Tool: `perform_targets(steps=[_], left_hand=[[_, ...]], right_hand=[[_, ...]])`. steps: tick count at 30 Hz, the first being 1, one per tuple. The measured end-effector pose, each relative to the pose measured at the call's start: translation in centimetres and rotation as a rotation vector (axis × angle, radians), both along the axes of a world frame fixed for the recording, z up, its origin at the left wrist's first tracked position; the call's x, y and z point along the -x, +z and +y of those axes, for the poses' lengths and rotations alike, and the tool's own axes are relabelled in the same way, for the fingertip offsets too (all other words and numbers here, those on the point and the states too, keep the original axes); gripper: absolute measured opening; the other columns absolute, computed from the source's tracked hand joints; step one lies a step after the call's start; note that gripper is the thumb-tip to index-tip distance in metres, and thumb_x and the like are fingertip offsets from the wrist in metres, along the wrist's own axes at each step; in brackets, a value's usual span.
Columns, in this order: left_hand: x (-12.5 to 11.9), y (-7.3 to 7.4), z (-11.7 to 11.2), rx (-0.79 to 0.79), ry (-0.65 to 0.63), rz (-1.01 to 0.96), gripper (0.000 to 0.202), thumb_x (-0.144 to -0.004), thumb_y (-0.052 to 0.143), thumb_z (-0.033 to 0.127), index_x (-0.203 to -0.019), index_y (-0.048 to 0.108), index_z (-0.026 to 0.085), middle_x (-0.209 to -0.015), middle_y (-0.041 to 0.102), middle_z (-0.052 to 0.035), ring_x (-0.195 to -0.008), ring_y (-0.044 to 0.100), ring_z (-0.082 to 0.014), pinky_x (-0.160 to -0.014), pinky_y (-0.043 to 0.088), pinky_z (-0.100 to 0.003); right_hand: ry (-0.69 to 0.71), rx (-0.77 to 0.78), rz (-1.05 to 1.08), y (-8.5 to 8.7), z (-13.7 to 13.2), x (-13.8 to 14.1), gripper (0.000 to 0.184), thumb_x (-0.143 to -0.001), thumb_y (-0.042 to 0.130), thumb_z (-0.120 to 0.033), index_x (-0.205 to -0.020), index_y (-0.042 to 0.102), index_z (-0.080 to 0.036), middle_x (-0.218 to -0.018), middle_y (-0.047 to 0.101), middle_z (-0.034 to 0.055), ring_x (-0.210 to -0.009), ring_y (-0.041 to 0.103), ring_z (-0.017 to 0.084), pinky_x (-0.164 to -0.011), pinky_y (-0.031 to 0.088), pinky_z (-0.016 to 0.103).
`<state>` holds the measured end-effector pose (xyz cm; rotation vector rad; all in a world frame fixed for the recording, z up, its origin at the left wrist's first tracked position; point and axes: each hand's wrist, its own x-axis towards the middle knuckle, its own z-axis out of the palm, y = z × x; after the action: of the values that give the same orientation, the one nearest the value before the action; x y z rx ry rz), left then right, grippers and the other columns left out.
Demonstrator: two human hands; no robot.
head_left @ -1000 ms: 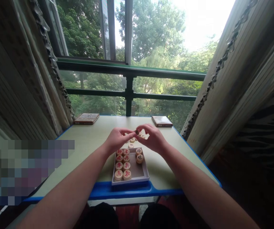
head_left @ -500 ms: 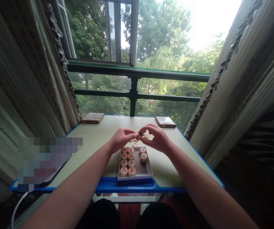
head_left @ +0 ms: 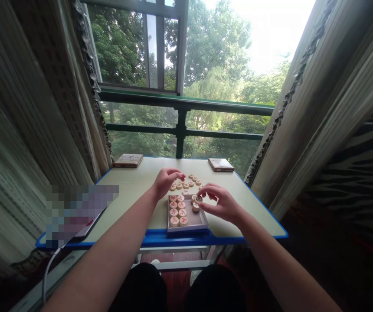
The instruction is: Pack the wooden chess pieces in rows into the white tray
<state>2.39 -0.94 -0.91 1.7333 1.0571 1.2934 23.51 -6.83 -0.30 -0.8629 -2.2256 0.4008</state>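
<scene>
A shallow white box [head_left: 191, 224] near the table's front edge holds two columns of round xiangqi pieces with red characters [head_left: 182, 212] on its left side. At its right side a piece with a dark character [head_left: 195, 207] lies inside. My right hand [head_left: 220, 203] pinches another dark-marked xiangqi piece [head_left: 199, 199] between thumb and fingers, over the box's upper right corner. Behind the box my left hand [head_left: 167, 181] hovers, fingers bent and apart, with no piece visible in it. Its fingertips are near several loose xiangqi pieces [head_left: 186, 185] on the table.
The pale table [head_left: 134, 190] has a blue rim. Flat boxes lie at its back left [head_left: 128, 160] and back right [head_left: 220, 164]. A blurred-out device with a white cable [head_left: 48, 268] rests on the left side. Curtains flank a window with a green railing [head_left: 186, 102].
My hands have moved apart. The right hand has brought the dark-marked piece down to the box, while the left hand has let go of it and stays by the loose pieces.
</scene>
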Motion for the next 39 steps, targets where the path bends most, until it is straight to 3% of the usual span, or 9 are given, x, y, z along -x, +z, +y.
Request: perform_targets(steps=[5, 10, 18, 29, 39], left_hand=[[0.1, -0.3, -0.1, -0.059, 0.164, 0.271, 0.033, -0.071, 0.052, 0.042, -0.077, 0.07, 0.015, -0.074, 0.07, -0.0053, -0.072, 0.062, -0.02, -0.067, 0.047, -0.029], [1.0, -0.4, -1.4, -0.004, 0.099, 0.482, 0.041, -0.075, 0.049, 0.049, -0.09, 0.068, 0.016, -0.09, 0.07, -0.0078, -0.081, 0.063, -0.0221, -0.069, 0.047, -0.029], [3.3, -3.4, -2.5, -0.163, 0.448, 0.49, 0.033, -0.082, 0.042, 0.038, -0.087, 0.066, 0.016, -0.094, 0.066, -0.009, -0.093, 0.058, -0.022, -0.085, 0.043, -0.033], [3.1, -3.8, -2.3, -0.181, 0.43, 0.558, 0.03, -0.083, 0.04, 0.034, -0.081, 0.064, 0.017, -0.09, 0.065, -0.0092, -0.091, 0.056, -0.0227, -0.086, 0.042, -0.034], [3.2, -4.2, -2.2, -0.204, 0.454, 0.564, 0.028, -0.082, 0.043, 0.033, -0.079, 0.065, 0.017, -0.09, 0.066, -0.0083, -0.089, 0.057, -0.0215, -0.085, 0.043, -0.034]], right_hand=[[-0.056, 0.056, -0.023, -2.5, -2.1, -0.2, 0.017, -0.07, 0.066, -0.028, -0.085, 0.066, -0.019, -0.075, 0.054, 0.0019, -0.067, 0.049, 0.012, -0.061, 0.042, 0.025], [-0.05, 0.094, -0.098, -2.4, -2.2, 0.0, 0.017, -0.071, 0.066, -0.031, -0.082, 0.067, -0.019, -0.075, 0.055, 0.0019, -0.067, 0.051, 0.013, -0.063, 0.042, 0.025], [-0.056, 0.139, -0.139, -2.6, -2.0, 0.2, 0.018, -0.072, 0.064, -0.033, -0.081, 0.068, -0.018, -0.076, 0.058, 0.0025, -0.067, 0.05, 0.012, -0.061, 0.04, 0.024], [-0.108, 0.142, -0.191, -2.8, -2.1, 0.4, 0.024, -0.076, 0.059, -0.039, -0.078, 0.069, -0.017, -0.073, 0.061, 0.0037, -0.063, 0.05, 0.013, -0.058, 0.038, 0.025], [-0.146, 0.178, -0.196, -2.6, -2.3, 0.5, 0.02, -0.073, 0.06, -0.033, -0.081, 0.069, -0.017, -0.074, 0.062, 0.0036, -0.064, 0.051, 0.013, -0.059, 0.038, 0.024]])
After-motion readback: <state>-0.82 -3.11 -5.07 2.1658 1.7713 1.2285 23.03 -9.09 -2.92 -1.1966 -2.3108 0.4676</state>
